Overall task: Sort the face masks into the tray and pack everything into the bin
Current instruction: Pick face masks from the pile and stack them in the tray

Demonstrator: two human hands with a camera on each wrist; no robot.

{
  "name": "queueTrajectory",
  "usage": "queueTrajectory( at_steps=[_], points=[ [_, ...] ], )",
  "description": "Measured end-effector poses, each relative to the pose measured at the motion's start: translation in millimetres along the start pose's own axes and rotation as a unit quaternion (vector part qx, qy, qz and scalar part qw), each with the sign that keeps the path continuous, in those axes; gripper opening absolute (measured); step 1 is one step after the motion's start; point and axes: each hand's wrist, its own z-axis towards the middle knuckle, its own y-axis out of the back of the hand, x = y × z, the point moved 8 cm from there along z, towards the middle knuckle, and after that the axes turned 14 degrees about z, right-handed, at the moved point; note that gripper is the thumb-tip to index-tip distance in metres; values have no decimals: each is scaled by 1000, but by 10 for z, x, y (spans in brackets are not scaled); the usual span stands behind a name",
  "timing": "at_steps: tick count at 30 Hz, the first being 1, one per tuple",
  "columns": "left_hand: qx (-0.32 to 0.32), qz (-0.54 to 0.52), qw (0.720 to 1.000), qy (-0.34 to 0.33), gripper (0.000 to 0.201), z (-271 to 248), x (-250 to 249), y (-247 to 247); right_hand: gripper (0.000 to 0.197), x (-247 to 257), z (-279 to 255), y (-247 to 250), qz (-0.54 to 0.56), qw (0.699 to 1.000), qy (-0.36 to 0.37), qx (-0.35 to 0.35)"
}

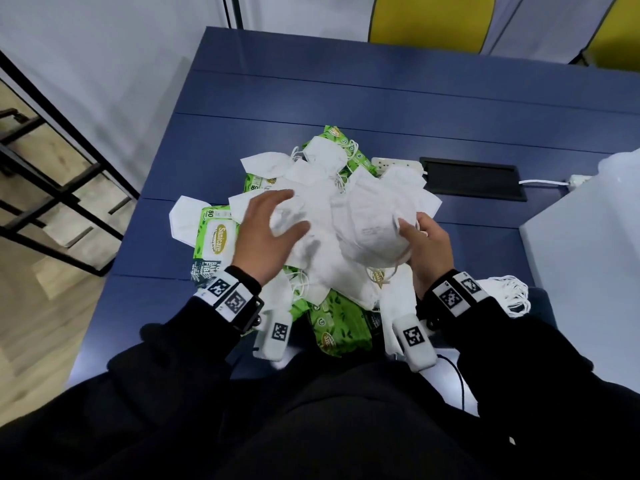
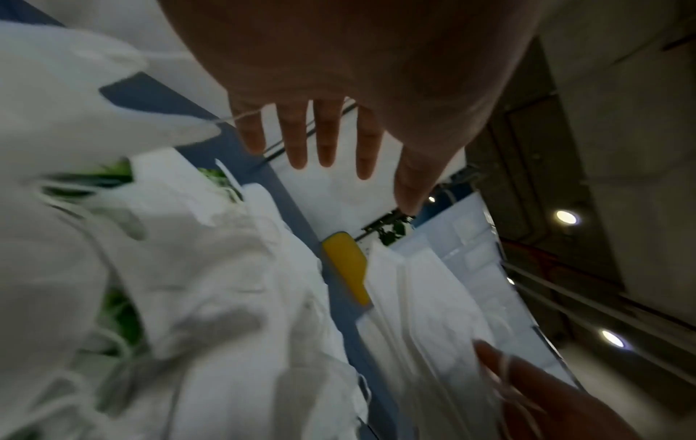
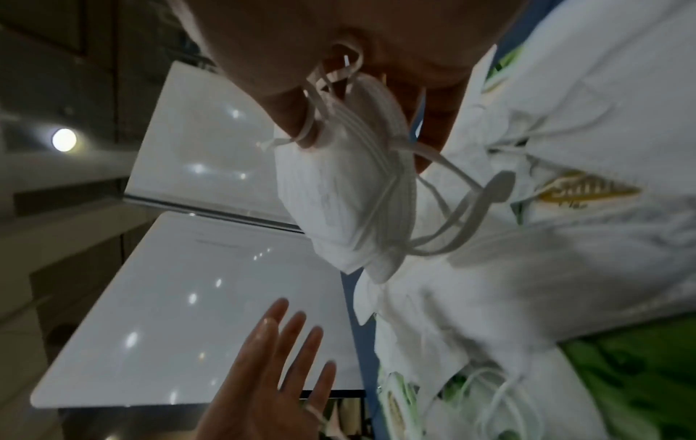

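Observation:
A loose pile of white face masks [image 1: 311, 199] lies on several green wet-wipe packs [image 1: 214, 237] in the middle of the blue table [image 1: 346, 98]. My left hand [image 1: 294, 211] hovers over the pile's left side, fingers spread and straight [image 2: 327, 140], holding nothing. My right hand [image 1: 410, 225] grips a small stack of folded masks [image 1: 370, 223] at the pile's right side, thumb on top, ear loops dangling [image 3: 452, 208]. In the right wrist view that stack [image 3: 346, 193] is pinched between thumb and fingers. Another neat bundle of masks [image 1: 509, 292] lies to my right.
A white bin [image 1: 581, 265] stands at the table's right edge. Behind the pile are a white power strip [image 1: 394, 164] and a black cable hatch [image 1: 474, 178]. A black metal rack [image 1: 52, 188] stands off the table's left side. More wipe packs [image 1: 339, 323] lie near my body.

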Motion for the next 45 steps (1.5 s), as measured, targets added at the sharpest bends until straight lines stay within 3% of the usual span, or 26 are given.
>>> queueTrajectory(
  at_steps=[3,6,8,12,15,17,20,24,27,30,33,34,37,40,42,45],
  points=[
    [85,-47,995,-14,68,-33,-335,-256,5,-63,-44,-123,63,997,-43,5],
    [136,-97,986,18,82,-44,-425,-466,16,-63,-130,-265,78,995,-48,46],
    [144,-122,981,46,81,-39,-383,-543,27,-119,-182,-298,65,993,-71,61],
    [123,-146,977,100,46,-5,-240,-522,31,-267,-254,-285,59,987,-138,64],
    [87,-174,967,163,15,41,-22,-441,13,-361,-325,-318,66,975,-175,121],
    [68,-202,959,186,11,51,86,-373,5,-419,-359,-303,31,970,-194,141],
    [37,-215,955,203,8,83,193,-234,19,-471,-311,-232,0,973,-195,126],
    [-5,-294,915,275,9,96,413,-22,18,-488,-245,-136,-3,978,-195,72],
    [-21,-365,885,290,14,52,435,79,17,-514,-220,-102,3,979,-193,62],
    [43,-449,852,265,22,26,262,12,15,-551,-222,-137,20,978,-195,71],
    [112,-498,819,262,16,-74,72,-152,15,-554,-243,-215,49,977,-190,79],
    [120,-484,826,265,13,-125,47,-212,15,-547,-252,-244,63,977,-188,81],
    [99,-319,901,275,8,-269,184,-340,14,-522,-290,-334,107,971,-193,92],
    [110,-303,900,295,22,-353,268,-477,14,-518,-330,-380,126,966,-202,102],
    [110,-327,890,296,24,-349,263,-479,19,-541,-348,-379,116,966,-205,104],
    [106,-322,899,277,27,-295,212,-408,16,-595,-350,-333,95,968,-213,95]
  ],
)
